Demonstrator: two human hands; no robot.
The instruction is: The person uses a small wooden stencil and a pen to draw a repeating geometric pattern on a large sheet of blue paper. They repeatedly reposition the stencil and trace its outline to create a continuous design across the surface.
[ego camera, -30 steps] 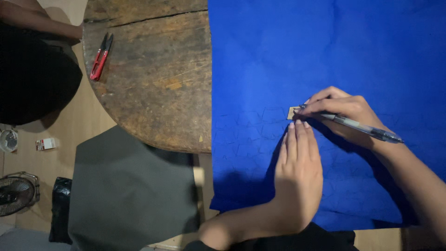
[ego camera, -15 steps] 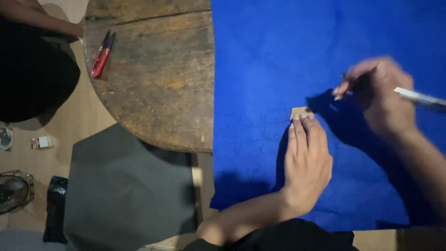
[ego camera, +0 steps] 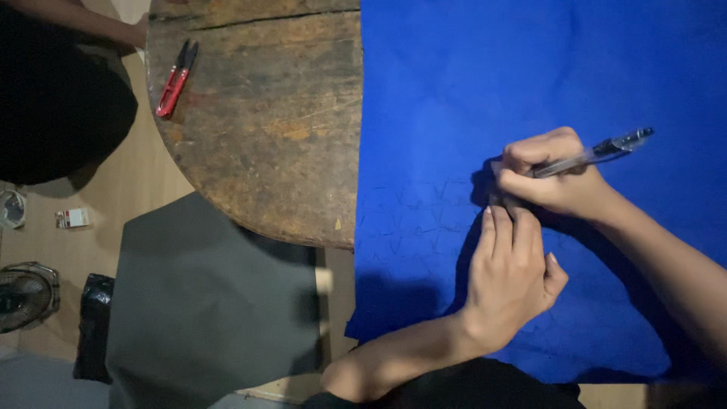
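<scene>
One pen (ego camera: 594, 155) — right hand (ego camera: 556, 178) (left hand (ego camera: 511, 269) flat), one blue cloth (ego camera: 530, 83).

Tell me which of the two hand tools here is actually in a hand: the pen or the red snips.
The pen. The right hand grips it over the blue cloth, beside the left hand. The red snips lie untouched on the wooden table.

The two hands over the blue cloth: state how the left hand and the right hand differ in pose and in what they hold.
The left hand lies flat, fingers together and stretched out, pressing the blue cloth; the right hand is curled into a fist-like grip. The left hand holds nothing, while the right hand grips a clear pen. Both are bare, and they meet at one spot on the cloth.
</scene>
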